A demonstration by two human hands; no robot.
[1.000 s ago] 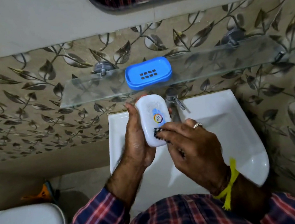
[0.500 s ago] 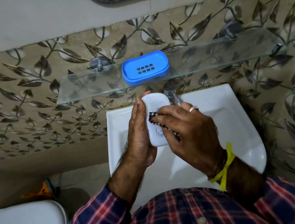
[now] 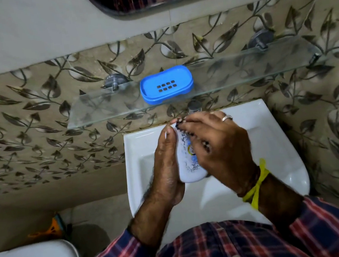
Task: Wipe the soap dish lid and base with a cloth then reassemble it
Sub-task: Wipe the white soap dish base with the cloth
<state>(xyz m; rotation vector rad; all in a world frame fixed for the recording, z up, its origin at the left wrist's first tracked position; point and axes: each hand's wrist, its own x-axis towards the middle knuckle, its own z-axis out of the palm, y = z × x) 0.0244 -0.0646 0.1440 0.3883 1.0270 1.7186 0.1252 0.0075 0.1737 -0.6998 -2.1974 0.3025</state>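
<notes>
Above the sink [image 3: 272,137], the blue base [image 3: 166,84] waits on the glass shelf [image 3: 98,109] at twelve o'clock from the white lid [image 3: 187,168], gripped upright in the left hand [image 3: 166,163], long axis twelve-to-six, while the right hand [image 3: 219,143] pinches the cloth [image 3: 179,124] against it.

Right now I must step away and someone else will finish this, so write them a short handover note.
Left hand holds the white lid upright over the sink.
Right hand presses the dark cloth on the lid's face.
Blue base sits on the glass shelf, apart from the lid.
Done: lid wiping under way.
Left: finish the lid, wipe the base, refit them.
</notes>
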